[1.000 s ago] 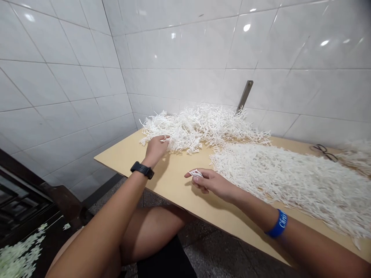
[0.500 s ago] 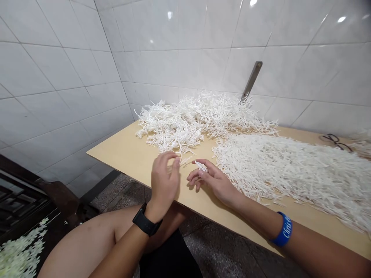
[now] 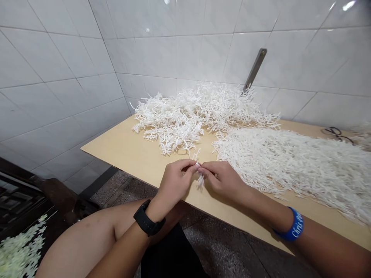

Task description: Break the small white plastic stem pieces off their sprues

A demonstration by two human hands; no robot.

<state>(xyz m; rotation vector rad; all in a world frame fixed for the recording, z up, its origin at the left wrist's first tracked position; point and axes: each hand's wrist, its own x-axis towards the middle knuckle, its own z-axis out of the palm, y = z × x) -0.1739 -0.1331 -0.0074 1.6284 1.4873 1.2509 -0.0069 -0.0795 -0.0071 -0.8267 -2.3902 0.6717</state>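
Observation:
My left hand (image 3: 178, 179) and my right hand (image 3: 222, 178) meet over the table's near edge, thumbs and fingertips pinched close together. Between them is a small white branched plastic sprig (image 3: 200, 181), its thin prongs hanging below the fingers and more thin ends sticking up above. Whether this is one piece or two joined pieces is hidden by the fingertips. Just beyond the hands lies a tangled heap of white branched sprigs (image 3: 185, 119). To the right of my right hand spreads a flatter, denser layer of white sprigs (image 3: 290, 162).
The light wooden table (image 3: 116, 146) stands against a tiled wall (image 3: 203, 54). A metal bracket (image 3: 254, 71) leans up behind the heap. A dark cord (image 3: 336, 133) lies at the back right. Pale small flowers (image 3: 23, 247) are at lower left, near dark wooden furniture (image 3: 60, 197).
My hands have come together from being apart. The small white sprig in my right fingers is now pinched between both hands. The view has shifted slightly.

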